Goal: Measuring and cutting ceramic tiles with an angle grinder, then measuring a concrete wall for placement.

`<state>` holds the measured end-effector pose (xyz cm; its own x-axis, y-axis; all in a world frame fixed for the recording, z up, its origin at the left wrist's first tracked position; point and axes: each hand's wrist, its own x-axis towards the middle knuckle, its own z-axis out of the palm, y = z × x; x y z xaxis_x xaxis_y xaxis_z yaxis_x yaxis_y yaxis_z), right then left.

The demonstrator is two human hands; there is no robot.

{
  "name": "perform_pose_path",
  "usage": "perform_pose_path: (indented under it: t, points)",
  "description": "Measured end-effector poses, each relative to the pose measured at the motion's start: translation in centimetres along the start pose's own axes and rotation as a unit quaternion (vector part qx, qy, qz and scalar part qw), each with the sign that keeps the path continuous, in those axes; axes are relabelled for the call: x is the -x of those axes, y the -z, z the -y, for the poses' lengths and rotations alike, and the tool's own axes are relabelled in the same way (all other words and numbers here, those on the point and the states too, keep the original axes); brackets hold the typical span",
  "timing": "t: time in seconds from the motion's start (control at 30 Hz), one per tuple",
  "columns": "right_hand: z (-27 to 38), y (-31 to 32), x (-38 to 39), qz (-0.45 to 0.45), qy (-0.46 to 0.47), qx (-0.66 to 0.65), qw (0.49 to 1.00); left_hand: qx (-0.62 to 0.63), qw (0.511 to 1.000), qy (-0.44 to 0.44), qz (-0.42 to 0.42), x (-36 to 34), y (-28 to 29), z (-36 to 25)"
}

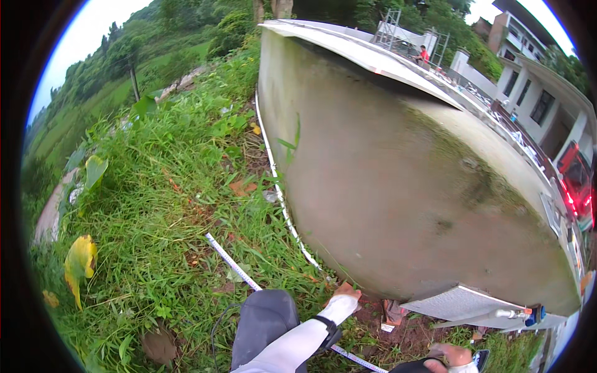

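Note:
My left hand [346, 291], in a white sleeve with a black wrist strap [327, 329], reaches down to the foot of a smooth grey-green wall [385, 186]. Its fingers point away from me and are mostly hidden. A thin white pipe [278, 186] runs along the wall's base and ends just beyond this hand. My right hand [457, 354] is low at the lower edge, with its fingers unclear, beside a dark flat object [481, 359]. A long white rod with small dark marks [233, 264] lies in the grass and passes behind my grey-clad knee [267, 317].
A pale slab [460, 303] leans out from the wall, near a white pipe fitting [511, 314] with a blue valve [536, 315]. Broken brick [393, 312] lies below. Tall grass [155, 217] covers the left. A person in red [424, 55] is far off, near scaffolding [388, 28].

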<state>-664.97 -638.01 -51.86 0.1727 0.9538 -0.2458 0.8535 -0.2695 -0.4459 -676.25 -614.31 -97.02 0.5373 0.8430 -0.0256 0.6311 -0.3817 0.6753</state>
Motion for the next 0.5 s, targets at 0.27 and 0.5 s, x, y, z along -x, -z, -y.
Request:
perform_pose_path:
  t: [0.27, 0.5]
  points:
    - [11.4, 7.8, -10.4, -0.314, 0.414, 0.185, 0.834, 0.096, 0.94, -0.213, -0.249, -4.7, 28.6, -11.1]
    - [23.7, 12.2, -26.7, -0.492, 0.434, 0.223, 0.721, 0.304, 0.839, -0.181, -0.413, -12.3, 53.0, -9.8]
